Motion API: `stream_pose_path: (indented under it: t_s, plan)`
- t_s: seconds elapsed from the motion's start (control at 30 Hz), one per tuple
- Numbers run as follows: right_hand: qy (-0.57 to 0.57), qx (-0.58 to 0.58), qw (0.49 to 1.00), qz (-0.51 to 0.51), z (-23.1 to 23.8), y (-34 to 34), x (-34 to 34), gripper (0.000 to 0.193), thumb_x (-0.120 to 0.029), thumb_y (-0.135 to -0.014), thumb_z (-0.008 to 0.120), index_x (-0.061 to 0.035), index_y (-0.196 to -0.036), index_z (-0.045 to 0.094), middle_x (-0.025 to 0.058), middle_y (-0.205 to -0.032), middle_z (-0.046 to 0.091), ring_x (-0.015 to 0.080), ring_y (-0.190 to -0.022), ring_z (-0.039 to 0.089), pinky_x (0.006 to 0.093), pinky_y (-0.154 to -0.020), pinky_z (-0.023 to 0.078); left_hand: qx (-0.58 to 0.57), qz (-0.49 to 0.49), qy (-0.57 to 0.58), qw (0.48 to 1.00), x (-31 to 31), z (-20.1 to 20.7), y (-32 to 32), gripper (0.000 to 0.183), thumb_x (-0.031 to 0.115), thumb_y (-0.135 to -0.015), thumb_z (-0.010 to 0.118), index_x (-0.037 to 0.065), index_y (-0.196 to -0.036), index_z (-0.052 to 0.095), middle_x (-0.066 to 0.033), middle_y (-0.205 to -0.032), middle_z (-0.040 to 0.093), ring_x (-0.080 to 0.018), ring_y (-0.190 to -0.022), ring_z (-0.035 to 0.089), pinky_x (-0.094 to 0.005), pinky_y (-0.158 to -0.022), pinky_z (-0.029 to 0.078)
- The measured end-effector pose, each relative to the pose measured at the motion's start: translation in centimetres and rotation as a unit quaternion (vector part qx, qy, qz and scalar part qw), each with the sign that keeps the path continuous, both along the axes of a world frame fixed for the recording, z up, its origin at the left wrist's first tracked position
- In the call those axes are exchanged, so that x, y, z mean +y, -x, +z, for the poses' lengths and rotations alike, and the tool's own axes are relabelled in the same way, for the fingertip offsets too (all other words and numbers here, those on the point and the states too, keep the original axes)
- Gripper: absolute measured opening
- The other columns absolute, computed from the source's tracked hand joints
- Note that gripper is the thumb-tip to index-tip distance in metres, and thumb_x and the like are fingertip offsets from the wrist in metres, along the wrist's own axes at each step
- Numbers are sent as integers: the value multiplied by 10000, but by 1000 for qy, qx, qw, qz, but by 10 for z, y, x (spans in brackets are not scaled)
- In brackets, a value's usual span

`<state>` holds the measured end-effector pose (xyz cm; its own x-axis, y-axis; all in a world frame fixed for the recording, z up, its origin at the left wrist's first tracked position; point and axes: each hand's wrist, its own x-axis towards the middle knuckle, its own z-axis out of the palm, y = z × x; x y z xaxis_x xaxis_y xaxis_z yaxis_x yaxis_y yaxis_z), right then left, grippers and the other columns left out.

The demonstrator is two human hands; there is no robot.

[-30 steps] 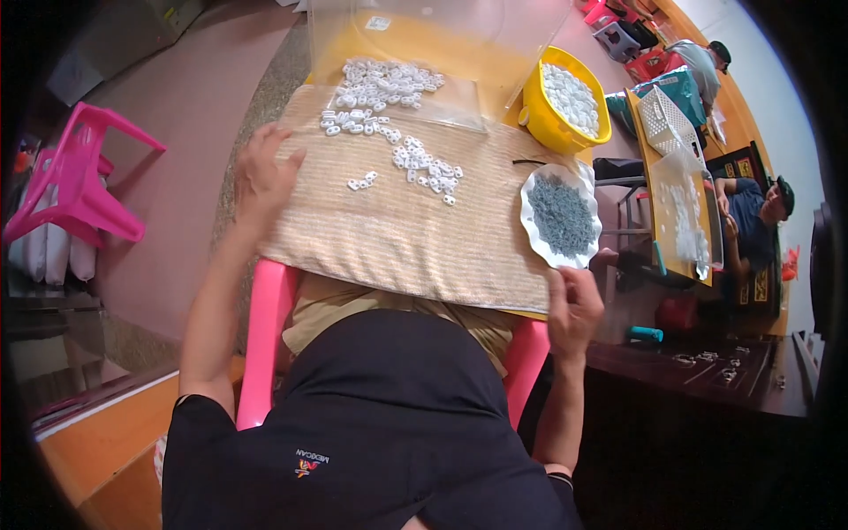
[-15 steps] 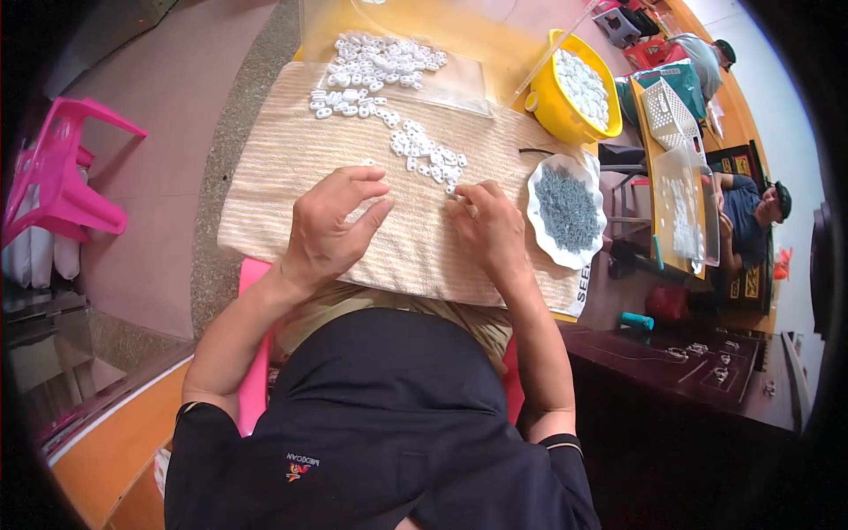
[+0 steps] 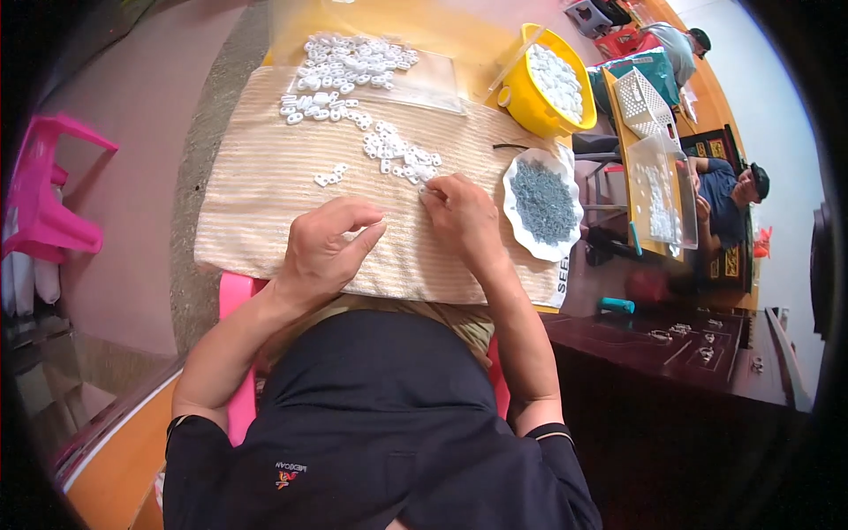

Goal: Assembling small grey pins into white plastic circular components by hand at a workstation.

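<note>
Head view: right hand (image 3: 461,215) fingers pinch small white pieces (image 3: 408,162); left hand (image 3: 325,250) fingers curl loosely, pinching nothing visible.

Table (image 3: 459,35) covered by a beige striped woven cloth (image 3: 265,194). On the cloth: scattered small white plastic pieces (image 3: 353,75), a clear plastic bag (image 3: 424,79) and a white scalloped plate (image 3: 521,216) of grey bits. A yellow plastic bowl (image 3: 526,102) stands just beside the cloth.

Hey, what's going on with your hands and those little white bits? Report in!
Left hand curled on the striped cloth, empty as far as shows. Right hand pinching at the small white pieces. White dish of grey bits beside it; nothing blocking.
</note>
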<state>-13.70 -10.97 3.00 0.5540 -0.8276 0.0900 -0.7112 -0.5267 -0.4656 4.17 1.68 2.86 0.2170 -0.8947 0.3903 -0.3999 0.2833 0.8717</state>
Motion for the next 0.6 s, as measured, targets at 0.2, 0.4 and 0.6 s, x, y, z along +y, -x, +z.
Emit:
stream_pose_path:
  t_s: [0.2,0.4,0.6]
  plan:
    - [8,-3,1000,21,-2,-1,0,125,-153,-826,648,-57,-905,660,135,-861,652,325,-802,639,409,-707,501,121,-14,-101,987,4,-2,4,125,9,-846,672,-23,-966,671,-95,-922,686,-134,-819,651,-250,-723,520]
    - [-71,-137,983,102,17,5,21,84,-55,-831,654,-20,-905,636,136,-806,629,262,-698,606,344,-624,474,203,-16,-162,966,2,-2,9,186,63,-888,662,-19,-1054,646,-61,-930,680,-103,-815,635,-232,-716,512]
    - [-284,-292,908,101,25,9,53,114,-15,-887,643,26,-994,638,68,-843,657,109,-728,621,235,-661,499,350,-139,-213,902,-1,-4,3,190,66,-905,641,-16,-1075,621,-71,-905,681,-111,-781,646,-242,-696,544]
